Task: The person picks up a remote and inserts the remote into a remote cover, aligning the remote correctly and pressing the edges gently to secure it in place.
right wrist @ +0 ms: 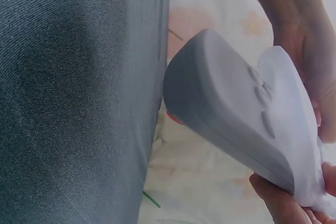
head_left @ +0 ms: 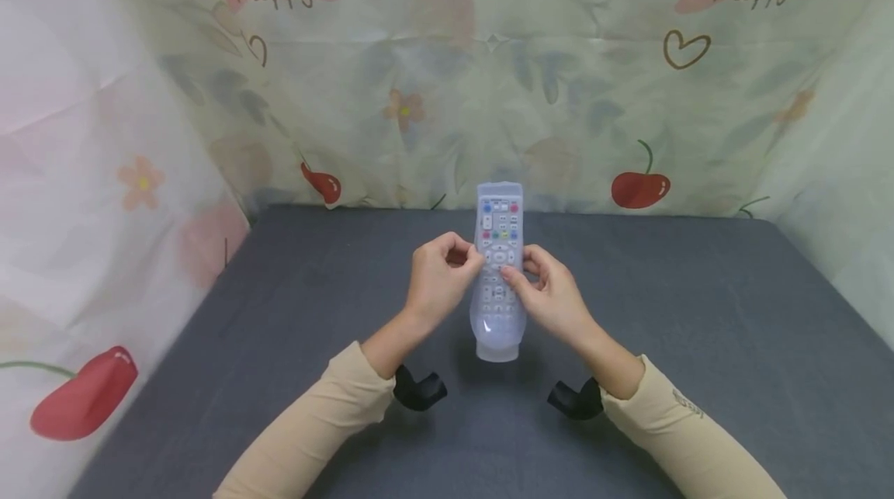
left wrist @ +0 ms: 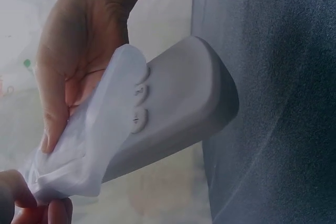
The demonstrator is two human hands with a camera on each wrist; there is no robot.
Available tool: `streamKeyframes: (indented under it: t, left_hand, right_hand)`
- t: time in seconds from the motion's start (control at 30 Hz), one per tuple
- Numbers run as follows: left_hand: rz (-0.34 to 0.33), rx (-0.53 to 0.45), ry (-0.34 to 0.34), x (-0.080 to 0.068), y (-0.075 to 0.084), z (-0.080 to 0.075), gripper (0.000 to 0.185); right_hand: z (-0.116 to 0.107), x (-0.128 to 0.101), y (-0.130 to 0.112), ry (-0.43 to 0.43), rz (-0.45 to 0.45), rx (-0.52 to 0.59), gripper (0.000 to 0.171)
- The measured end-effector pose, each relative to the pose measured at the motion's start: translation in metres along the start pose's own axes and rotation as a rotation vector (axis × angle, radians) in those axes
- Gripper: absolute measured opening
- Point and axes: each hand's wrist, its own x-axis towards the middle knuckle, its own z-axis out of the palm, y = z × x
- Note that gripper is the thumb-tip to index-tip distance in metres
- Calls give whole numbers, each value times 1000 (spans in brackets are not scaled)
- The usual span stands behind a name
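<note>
A remote control (head_left: 497, 353) is held up in front of me, partly inside a translucent soft sleeve (head_left: 498, 328). Its plain grey lower end (left wrist: 181, 85) sticks out of the sleeve, with a few buttons at the sleeve's loose, flared edge. My left hand (head_left: 441, 274) pinches the left side of the sleeved remote between thumb and fingers. On the opposite side my right hand (head_left: 555, 293) grips it, thumb over the button face and fingers at the edge. In the right wrist view the grey end (right wrist: 231, 98) points away from both hands.
A dark grey cloth-covered table (head_left: 349, 251) spreads below the hands. Behind it hangs a printed curtain (head_left: 433, 119) with cherries and flowers, and another curtain panel (head_left: 105, 266) runs along the left side. Black pieces (head_left: 421, 392) show at both wrists.
</note>
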Motion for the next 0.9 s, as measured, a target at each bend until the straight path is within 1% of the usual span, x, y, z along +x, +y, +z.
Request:
streamKeyframes:
  t: [0.2, 0.27, 0.33, 0.43, 0.53, 0.6, 0.67, 0.73, 0.83, 0.9]
  left_hand:
    - [-32, -37, -31, 4, 1, -2, 14]
    - [-54, -66, -62, 5, 1, -3, 15]
    - [-81, -101, -100, 5, 3, -4, 18]
    - [-111, -151, -162, 7, 4, -5, 27]
    - [-113, -183, -200, 8, 4, -5, 35]
    - [-116, -202, -207, 8, 3, -5, 35]
    - [-122, -215, -206, 8, 3, -5, 35]
    - [-127, -225, -202, 9, 2, -4, 35]
    - [-108, -235, -203, 8, 0, -2, 37]
    - [-84, -234, -203, 8, -1, -1, 38]
  right_hand:
    - [-4, 5, -1, -55, 27, 5, 35]
    - [-6, 5, -2, -72, 41, 6, 35]
    - [-7, 6, -1, -84, 35, 13, 35]
    - [-8, 6, 0, -111, 19, 28, 35]
    - [-9, 6, 1, -148, -4, 30, 36]
    - [-11, 6, 0, -164, -13, 25, 37]
    - [-15, 7, -2, -147, -15, 32, 37]
    - [-20, 9, -5, -109, -12, 50, 37]
    - [-26, 12, -10, -39, -9, 60, 33]
    - [-28, 14, -11, -6, -12, 36, 29]
